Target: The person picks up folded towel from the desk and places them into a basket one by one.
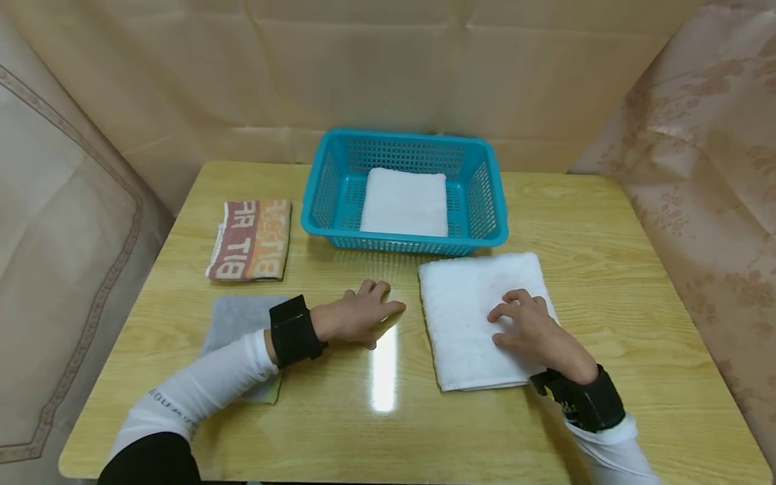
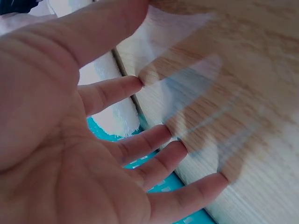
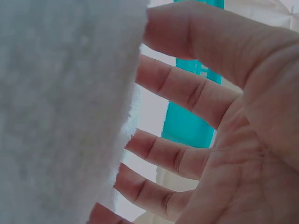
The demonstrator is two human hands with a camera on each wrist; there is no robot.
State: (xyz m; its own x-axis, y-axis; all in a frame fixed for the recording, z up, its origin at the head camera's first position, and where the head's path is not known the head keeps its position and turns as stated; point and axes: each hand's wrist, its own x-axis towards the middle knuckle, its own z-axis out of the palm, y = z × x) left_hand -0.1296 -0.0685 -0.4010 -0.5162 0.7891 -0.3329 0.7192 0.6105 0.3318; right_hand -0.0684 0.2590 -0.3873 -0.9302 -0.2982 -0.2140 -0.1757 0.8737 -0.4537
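Note:
On the right of the table, a folded white towel (image 1: pixel 457 323) lies flat. My right hand (image 1: pixel 533 333) is over its right half, fingers spread and slightly bent. In the right wrist view, the fingertips (image 3: pixel 152 74) meet the fluffy surface without gathering any cloth. To the left of this towel, my left hand (image 1: pixel 360 315) is low over the bare wood, fingers apart. The left wrist view shows its fingertips (image 2: pixel 217 182) at the glossy tabletop, with nothing in the palm.
A blue-green plastic basket (image 1: pixel 397 242) stands at the back middle, with a smaller folded white towel (image 1: pixel 405 202) inside. At the left lies a folded red-and-orange lettered towel (image 1: pixel 251 239). Nearer, a grey cloth (image 1: pixel 239 316) is partly hidden under my left forearm. Draped sheets surround the table.

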